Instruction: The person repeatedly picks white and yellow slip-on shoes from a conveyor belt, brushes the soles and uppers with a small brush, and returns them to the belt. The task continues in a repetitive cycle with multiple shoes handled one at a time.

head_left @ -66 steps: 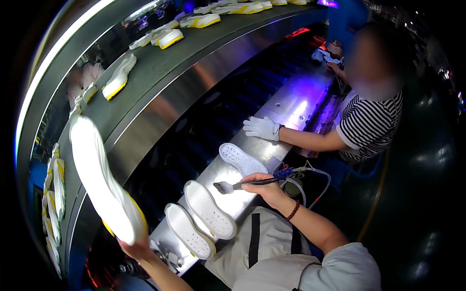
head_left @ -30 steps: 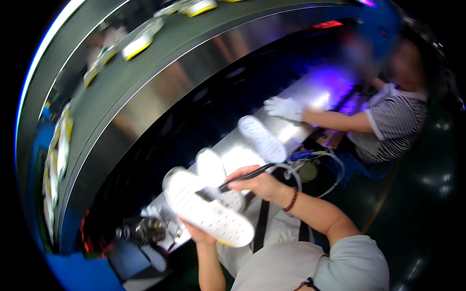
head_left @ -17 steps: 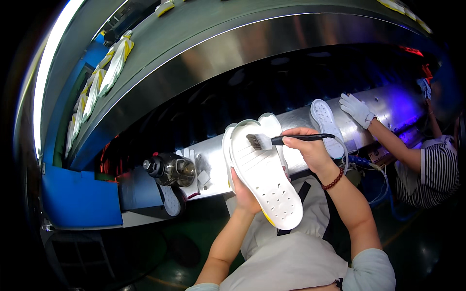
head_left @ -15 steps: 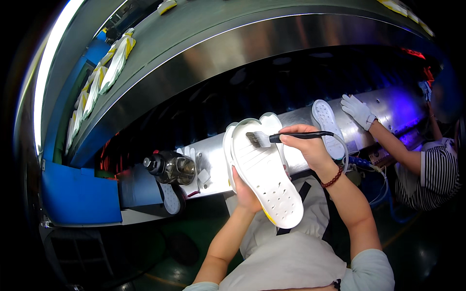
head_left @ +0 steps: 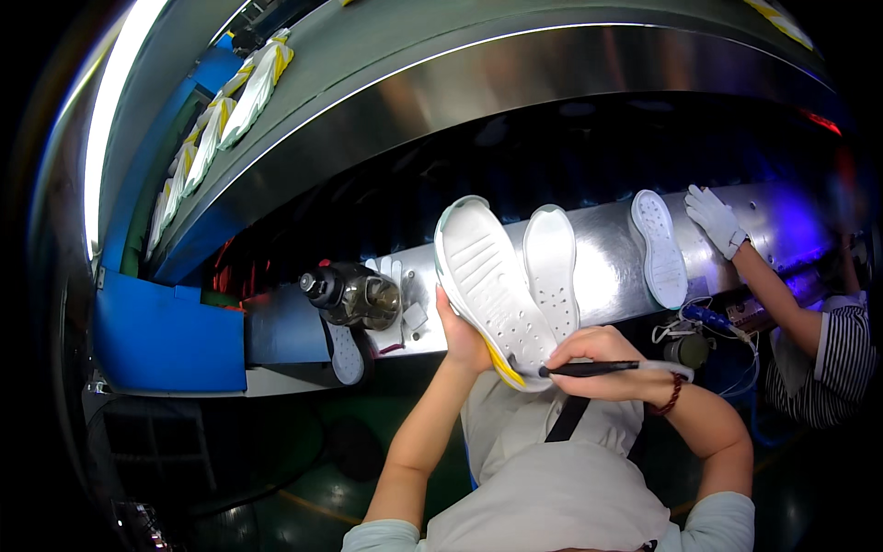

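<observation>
My left hand (head_left: pixel 465 339) is closed on the edge of a white shoe sole (head_left: pixel 487 267), tilted with its grooved, holed side up. Yellow runs along the sole's lower left rim. In my right hand (head_left: pixel 602 359) is a black-handled brush (head_left: pixel 589 369), its head down at the heel end; the bristles are hard to make out there. A second white sole (head_left: pixel 554 262) rests just right of the held one, partly covered by it. Farther right, another white sole (head_left: pixel 659 248) lies on the metal bench (head_left: pixel 602 248).
Left on the bench stand a dark bottle (head_left: pixel 359 294) and a white glove (head_left: pixel 391 322), above a hanging slipper (head_left: pixel 347 354). A conveyor (head_left: pixel 386 46) carries wrapped white-and-yellow pieces (head_left: pixel 258 92). At right are a co-worker's gloved hand (head_left: pixel 715 219) and cables (head_left: pixel 706 316).
My right hand has brought the brush from the sole's toe end down to its heel end. The held sole has turned more upright, and the second sole shows more beside it.
</observation>
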Demonstrator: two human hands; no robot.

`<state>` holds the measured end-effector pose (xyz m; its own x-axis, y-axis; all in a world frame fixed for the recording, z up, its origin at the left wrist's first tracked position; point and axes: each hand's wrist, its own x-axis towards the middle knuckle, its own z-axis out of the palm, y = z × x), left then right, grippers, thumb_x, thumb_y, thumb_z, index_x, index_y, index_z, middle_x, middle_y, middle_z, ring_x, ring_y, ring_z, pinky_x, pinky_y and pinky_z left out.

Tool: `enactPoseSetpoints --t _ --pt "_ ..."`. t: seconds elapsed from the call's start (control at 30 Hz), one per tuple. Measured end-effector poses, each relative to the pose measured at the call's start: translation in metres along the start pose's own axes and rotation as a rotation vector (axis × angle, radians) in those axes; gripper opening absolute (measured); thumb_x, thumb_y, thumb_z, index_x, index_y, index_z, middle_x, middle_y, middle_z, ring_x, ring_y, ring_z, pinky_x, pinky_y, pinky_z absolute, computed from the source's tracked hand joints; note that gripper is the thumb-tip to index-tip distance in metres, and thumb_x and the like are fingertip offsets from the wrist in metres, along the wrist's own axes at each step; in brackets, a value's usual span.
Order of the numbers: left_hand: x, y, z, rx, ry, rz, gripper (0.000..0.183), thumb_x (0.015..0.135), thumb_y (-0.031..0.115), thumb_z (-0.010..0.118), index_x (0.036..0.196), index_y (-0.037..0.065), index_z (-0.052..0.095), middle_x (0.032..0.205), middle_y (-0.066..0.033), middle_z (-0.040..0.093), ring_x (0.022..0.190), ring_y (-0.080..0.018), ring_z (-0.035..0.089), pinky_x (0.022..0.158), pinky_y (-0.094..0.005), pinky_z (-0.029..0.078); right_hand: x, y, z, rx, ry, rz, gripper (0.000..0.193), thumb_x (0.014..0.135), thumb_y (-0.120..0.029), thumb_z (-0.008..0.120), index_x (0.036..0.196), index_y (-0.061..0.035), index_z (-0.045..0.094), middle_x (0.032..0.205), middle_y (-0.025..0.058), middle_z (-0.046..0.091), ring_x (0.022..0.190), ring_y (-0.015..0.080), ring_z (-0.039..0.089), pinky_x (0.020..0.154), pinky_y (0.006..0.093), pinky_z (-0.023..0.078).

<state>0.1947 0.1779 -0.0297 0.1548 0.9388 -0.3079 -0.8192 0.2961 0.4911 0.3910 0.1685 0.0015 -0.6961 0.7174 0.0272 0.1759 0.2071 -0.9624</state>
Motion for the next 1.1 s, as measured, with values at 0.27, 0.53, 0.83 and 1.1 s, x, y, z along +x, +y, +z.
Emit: enactPoseSetpoints --t 0.27,0.53,0.83,1.1 --pt "-0.012 -0.02 0.032 -0.071 -0.185 -0.2 0.079 0.075 0.067 0.008 0.13 0.011 0.021 0.124 -0.0142 0.037 0.104 -0.0315 0.046 0.087 -0.0456 0.039 0.042 -0.012 -0.039 0.31 0.476 -0.018 0.018 0.069 -0.002 0.063 0.086 0.0008 0.061 0.081 0.0084 0.062 0.069 0.01 0.057 0.061 0.0182 0.046" --pt "-0.017 -0.015 0.029 -0.369 -0.24 -0.188 0.084 0.073 0.071 0.006 0.13 0.012 0.021 0.126 -0.0131 0.035 0.11 -0.0298 0.041 0.09 -0.0415 0.037 0.03 -0.031 -0.041 0.437 0.176 -0.061 0.019 0.066 -0.004 0.063 0.085 0.0006 0.062 0.081 0.0114 0.062 0.074 0.0153 0.06 0.069 0.0254 0.048" --pt "-0.013 -0.018 0.023 -0.354 -0.258 -0.065 0.077 0.077 0.067 0.01 0.13 0.013 0.022 0.127 -0.0098 0.035 0.114 -0.0253 0.038 0.095 -0.0377 0.032 0.035 -0.029 -0.028 0.17 0.089 -0.288 0.021 0.064 -0.002 0.064 0.084 0.0007 0.062 0.086 0.0135 0.061 0.08 0.0201 0.06 0.072 0.0279 0.047" --pt "-0.007 -0.011 0.03 -0.296 -0.369 0.024 0.078 0.076 0.068 0.009 0.131 0.014 0.019 0.128 -0.0111 0.032 0.111 -0.0285 0.041 0.092 -0.0397 0.035 0.034 -0.022 -0.033 0.235 0.097 -0.197 0.021 0.065 0.001 0.064 0.086 -0.0015 0.061 0.084 0.0099 0.061 0.078 0.0151 0.059 0.072 0.0256 0.047"
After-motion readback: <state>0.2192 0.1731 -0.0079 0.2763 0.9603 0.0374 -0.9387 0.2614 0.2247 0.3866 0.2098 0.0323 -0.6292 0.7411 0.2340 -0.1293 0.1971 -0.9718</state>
